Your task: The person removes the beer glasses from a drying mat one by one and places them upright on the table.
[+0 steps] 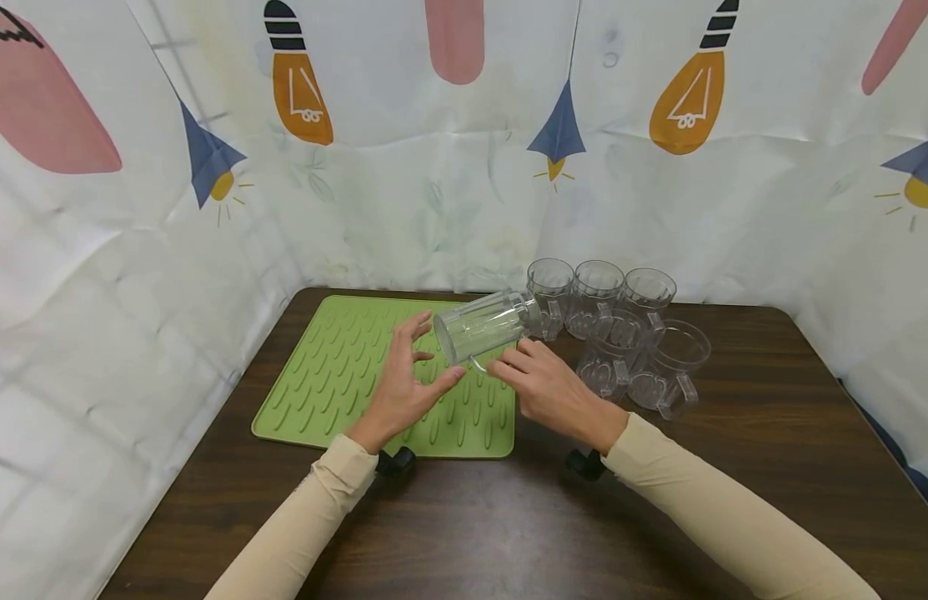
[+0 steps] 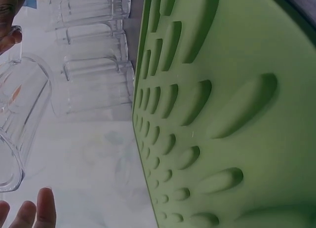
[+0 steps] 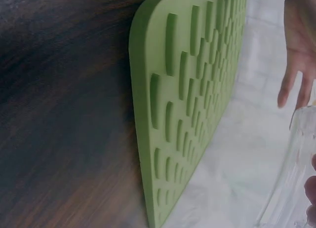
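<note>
A clear glass mug (image 1: 484,327) is held tipped on its side above the green ridged mat (image 1: 321,367), its mouth toward the left. My right hand (image 1: 549,387) grips it by the handle. Spread around the mouth end, with fingers apart and thumb out, is my left hand (image 1: 411,375), which holds nothing. In the left wrist view the tilted mug (image 2: 24,99) hangs beyond the left fingertips (image 2: 46,208). The right wrist view has only part of the mug (image 3: 291,178) at its right edge.
Several more clear mugs stand upright right of the mat, among them one at the back (image 1: 648,287) and one at the front (image 1: 677,350). All rest on a dark wooden table (image 1: 764,433). A white printed curtain (image 1: 433,217) hangs behind and at the sides.
</note>
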Available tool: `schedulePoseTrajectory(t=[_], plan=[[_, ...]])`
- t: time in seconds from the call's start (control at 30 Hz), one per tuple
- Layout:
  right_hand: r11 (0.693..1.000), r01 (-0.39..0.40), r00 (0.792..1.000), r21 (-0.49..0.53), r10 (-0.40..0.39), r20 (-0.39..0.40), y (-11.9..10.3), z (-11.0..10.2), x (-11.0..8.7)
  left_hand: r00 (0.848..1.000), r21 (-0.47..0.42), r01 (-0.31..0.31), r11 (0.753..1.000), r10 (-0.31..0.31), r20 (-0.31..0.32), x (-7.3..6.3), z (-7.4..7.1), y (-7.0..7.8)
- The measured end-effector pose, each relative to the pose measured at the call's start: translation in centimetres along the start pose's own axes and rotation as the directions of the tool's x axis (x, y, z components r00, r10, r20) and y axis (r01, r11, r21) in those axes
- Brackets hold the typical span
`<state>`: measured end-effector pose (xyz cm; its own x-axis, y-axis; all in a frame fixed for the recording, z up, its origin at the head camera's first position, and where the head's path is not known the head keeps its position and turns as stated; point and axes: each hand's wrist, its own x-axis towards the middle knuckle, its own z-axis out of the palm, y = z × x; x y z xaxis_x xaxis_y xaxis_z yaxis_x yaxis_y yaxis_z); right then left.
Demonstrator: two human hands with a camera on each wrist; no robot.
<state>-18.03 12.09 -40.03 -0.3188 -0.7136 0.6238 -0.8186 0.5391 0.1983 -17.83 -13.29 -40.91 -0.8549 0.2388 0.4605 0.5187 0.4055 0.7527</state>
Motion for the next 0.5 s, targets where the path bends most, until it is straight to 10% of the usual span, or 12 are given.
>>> schedulePoseTrajectory(t=[0.5], plan=[[1.000,-0.012,1.000,-0.012,0.012,0.004,-1.1,0.2,-0.2,0.998,-0.012,-0.049,0.999,0.048,-0.046,0.2,1.0,-0.3]])
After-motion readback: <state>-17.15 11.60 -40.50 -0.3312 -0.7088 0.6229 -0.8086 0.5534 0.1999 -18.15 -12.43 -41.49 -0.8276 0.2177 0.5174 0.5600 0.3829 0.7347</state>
